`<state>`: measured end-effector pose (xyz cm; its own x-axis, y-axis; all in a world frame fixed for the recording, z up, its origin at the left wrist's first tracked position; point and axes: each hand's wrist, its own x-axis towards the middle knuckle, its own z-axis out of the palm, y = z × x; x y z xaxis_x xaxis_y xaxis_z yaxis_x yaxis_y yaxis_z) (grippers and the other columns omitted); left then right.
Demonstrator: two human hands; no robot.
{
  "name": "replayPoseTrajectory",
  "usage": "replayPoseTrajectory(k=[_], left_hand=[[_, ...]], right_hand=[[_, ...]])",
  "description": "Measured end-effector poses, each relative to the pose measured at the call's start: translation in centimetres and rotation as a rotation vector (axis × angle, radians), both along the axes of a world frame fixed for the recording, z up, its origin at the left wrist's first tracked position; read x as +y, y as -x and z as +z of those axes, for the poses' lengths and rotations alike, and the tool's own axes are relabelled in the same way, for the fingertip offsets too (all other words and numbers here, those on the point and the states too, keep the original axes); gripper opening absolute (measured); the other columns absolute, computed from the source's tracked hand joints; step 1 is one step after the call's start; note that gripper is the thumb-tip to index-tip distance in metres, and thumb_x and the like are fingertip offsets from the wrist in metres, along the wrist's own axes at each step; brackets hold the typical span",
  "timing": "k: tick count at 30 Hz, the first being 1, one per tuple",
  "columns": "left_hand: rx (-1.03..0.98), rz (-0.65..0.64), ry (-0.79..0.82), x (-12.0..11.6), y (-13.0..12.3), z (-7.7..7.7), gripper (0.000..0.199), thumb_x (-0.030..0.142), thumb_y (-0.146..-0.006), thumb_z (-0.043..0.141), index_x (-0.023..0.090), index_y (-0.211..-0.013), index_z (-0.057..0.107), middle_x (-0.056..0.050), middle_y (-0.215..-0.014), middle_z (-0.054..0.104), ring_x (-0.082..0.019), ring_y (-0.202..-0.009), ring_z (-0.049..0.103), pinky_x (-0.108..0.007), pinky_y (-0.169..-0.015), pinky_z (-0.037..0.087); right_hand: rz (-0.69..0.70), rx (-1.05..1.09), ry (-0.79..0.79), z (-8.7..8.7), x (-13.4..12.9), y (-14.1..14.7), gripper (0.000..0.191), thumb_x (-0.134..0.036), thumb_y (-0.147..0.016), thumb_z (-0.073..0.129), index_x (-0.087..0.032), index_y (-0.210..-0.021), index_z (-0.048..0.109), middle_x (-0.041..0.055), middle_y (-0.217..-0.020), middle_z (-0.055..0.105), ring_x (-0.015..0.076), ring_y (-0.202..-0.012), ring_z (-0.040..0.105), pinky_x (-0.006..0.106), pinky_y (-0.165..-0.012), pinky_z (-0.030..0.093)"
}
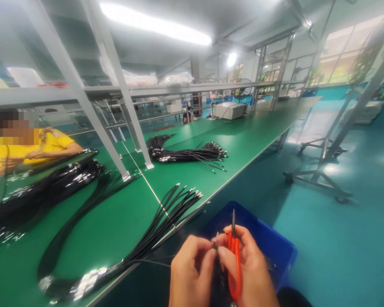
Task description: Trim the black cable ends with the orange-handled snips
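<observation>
My left hand pinches the end of a thin black cable between thumb and forefinger, low in the picture. My right hand grips orange-handled snips, blades pointing up, and its thumb touches the same cable end. Both hands hover over a blue plastic bin beside the bench. A fanned bundle of black cables with metal tips lies on the green bench just left of my hands.
A second cable bundle lies farther along the bench, and a thick coil of cables lies at left. A person in a yellow shirt sits across. Shelf posts rise from the bench; wheeled stands occupy the teal floor.
</observation>
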<state>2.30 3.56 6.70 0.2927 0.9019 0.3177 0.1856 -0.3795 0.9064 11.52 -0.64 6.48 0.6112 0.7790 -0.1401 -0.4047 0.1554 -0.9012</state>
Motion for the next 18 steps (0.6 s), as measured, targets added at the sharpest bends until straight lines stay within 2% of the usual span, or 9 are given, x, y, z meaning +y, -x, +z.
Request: replayPoseTrajectory(k=[6,9,11,15,18], left_hand=[[0.094,-0.124,0.033,0.9,0.7,0.0,0.014,0.023,-0.081,0.056,0.02,-0.074,0.068,-0.001,-0.069,0.068,-0.017,-0.064,0.064,-0.023,-0.058,0.049],[0.101,-0.095,0.007,0.6,0.5,-0.1,0.015,0.023,-0.081,0.057,0.02,-0.071,0.068,-0.001,-0.067,0.067,-0.017,-0.061,0.062,-0.023,-0.056,0.046],[0.089,-0.036,-0.024,0.1,0.1,-0.2,0.016,0.023,-0.081,0.056,0.021,-0.07,0.067,-0.001,-0.065,0.064,-0.016,-0.058,0.06,-0.023,-0.055,0.044],[0.109,0.024,-0.087,-0.7,-0.6,-0.4,0.017,0.023,-0.082,0.055,0.021,-0.069,0.066,0.001,-0.063,0.06,-0.014,-0.054,0.056,-0.022,-0.053,0.04],[0.124,0.04,-0.105,-0.8,-0.7,-0.4,0.017,0.021,-0.081,0.056,0.022,-0.066,0.065,0.002,-0.061,0.059,-0.013,-0.051,0.054,-0.022,-0.051,0.038]], right_hand=[[0.02,0.047,0.047,0.7,-0.3,-0.3,0.034,-0.024,-0.064,0.075,-0.024,-0.089,0.054,-0.002,-0.071,0.067,0.011,-0.052,0.054,0.022,-0.05,0.045],[0.01,0.019,0.078,0.9,-0.3,-0.5,0.035,-0.027,-0.062,0.077,-0.023,-0.089,0.054,-0.0019,-0.069,0.066,0.0115,-0.049,0.053,0.022,-0.047,0.043],[-0.011,-0.022,0.09,0.9,-0.1,-0.5,0.036,-0.028,-0.061,0.077,-0.024,-0.088,0.054,-0.0025,-0.069,0.065,0.0134,-0.052,0.057,0.024,-0.05,0.047],[-0.069,-0.145,0.08,0.8,0.2,-0.3,0.032,-0.028,-0.063,0.073,-0.025,-0.086,0.052,-0.0029,-0.07,0.064,0.0182,-0.068,0.064,0.028,-0.066,0.052],[-0.108,-0.25,0.095,0.5,0.2,-0.1,0.025,-0.028,-0.067,0.068,-0.025,-0.086,0.052,-0.0018,-0.072,0.064,0.0184,-0.069,0.064,0.028,-0.066,0.052]])
